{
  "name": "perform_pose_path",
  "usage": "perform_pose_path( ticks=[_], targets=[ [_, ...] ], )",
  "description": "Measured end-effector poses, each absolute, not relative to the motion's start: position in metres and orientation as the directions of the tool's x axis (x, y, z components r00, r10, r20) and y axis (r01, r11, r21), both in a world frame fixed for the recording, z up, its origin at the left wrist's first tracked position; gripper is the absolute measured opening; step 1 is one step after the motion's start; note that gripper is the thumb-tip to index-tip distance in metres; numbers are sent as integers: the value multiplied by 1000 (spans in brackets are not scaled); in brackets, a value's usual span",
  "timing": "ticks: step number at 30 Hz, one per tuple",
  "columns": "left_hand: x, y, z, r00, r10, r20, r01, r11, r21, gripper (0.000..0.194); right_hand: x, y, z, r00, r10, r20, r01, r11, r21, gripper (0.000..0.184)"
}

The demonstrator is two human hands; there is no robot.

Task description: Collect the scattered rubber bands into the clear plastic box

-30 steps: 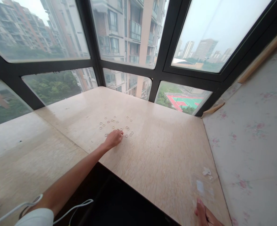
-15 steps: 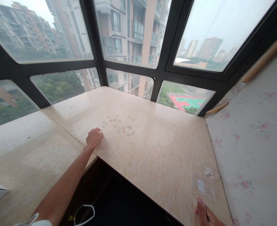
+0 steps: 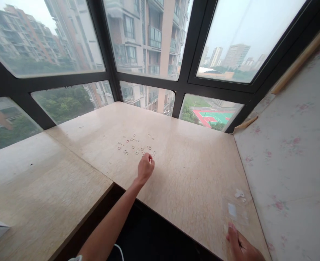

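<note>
On the surface (image 3: 192, 170), rings (image 3: 125, 152) are reached for by the left hand (image 3: 145, 167), fingers (image 3: 146, 156) curled, any grip hidden. Careful pinching seems needed.

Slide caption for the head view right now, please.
Left hand at the near edge of scattered rings on the counter by the windows; right hand near a clear plastic packet.

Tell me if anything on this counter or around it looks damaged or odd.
Yes: beside the window frame, a brown trim piece juts from the floral wall, apart from the wooden strip above, as if broken off. The thin rings lie loosely scattered, with no damage I can make out.
</note>
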State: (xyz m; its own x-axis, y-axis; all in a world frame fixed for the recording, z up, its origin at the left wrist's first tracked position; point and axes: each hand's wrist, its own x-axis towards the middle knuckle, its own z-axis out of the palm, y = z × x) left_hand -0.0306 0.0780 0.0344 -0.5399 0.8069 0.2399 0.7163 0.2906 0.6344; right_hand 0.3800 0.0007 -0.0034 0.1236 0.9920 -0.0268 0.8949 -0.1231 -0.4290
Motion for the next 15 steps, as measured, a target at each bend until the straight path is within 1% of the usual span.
perform_pose_path(
  ticks=[2, 4, 7, 9, 13, 15],
  targets=[
    [9, 85, 24, -466, 868, 171, 714, 255, 652, 9, 379, -1, -4, 125, 992, 4, 910, -113, -398, 55],
    [44, 89, 15, -357, 924, 138, 725, 181, 664, 15, 373, -4, -3, 119, 990, 73, 924, -84, -373, 59],
    [79, 92, 8, -245, 959, 144, 742, 90, 664, 21, 362, -8, 1, 112, 973, 203, 937, -35, -347, 67],
    [89, 96, 7, -260, 950, 175, 732, 75, 677, 24, 355, -9, 3, 106, 959, 264, 941, -11, -338, 69],
    [90, 106, 7, -399, 893, 207, 675, 133, 726, 26, 350, -7, 5, 80, 938, 338, 943, 40, -332, 67],
    [90, 106, 8, -393, 896, 207, 685, 135, 716, 27, 349, -7, 6, 60, 929, 366, 941, 70, -332, 64]
  ],
)
